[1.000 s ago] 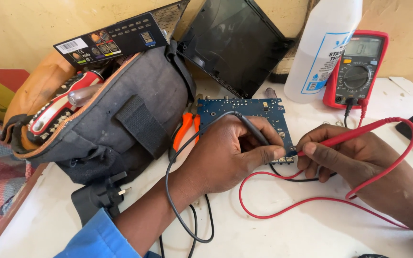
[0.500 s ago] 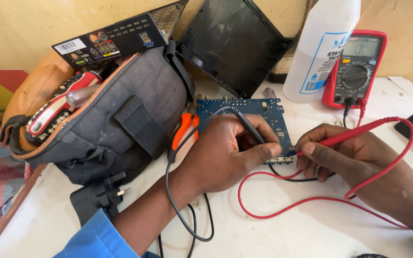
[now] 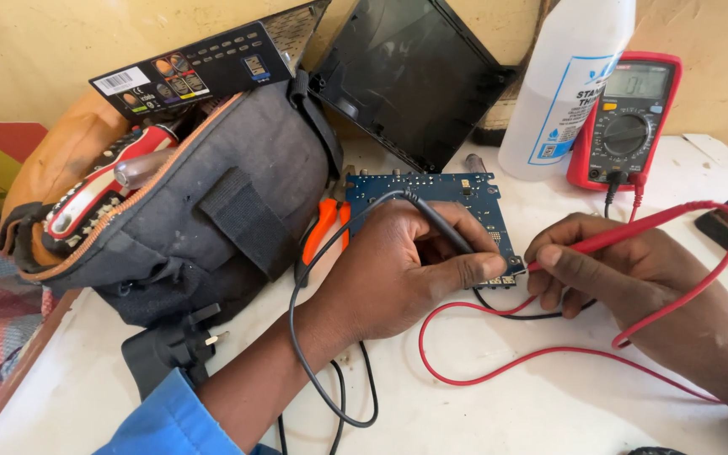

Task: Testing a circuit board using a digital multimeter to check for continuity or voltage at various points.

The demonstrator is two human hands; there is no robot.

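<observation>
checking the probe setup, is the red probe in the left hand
No, the right hand holds the red probe, while the left hand holds the black probe on the blue circuit board.

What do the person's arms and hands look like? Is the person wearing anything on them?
The hands are bare, with no gloves, rings or watch showing. The left hand leads back along a bare forearm to a bright blue sleeve, pushed up near the bottom edge of the picture. The right hand and its forearm are bare too; no sleeve shows on that side before the picture ends.
</observation>
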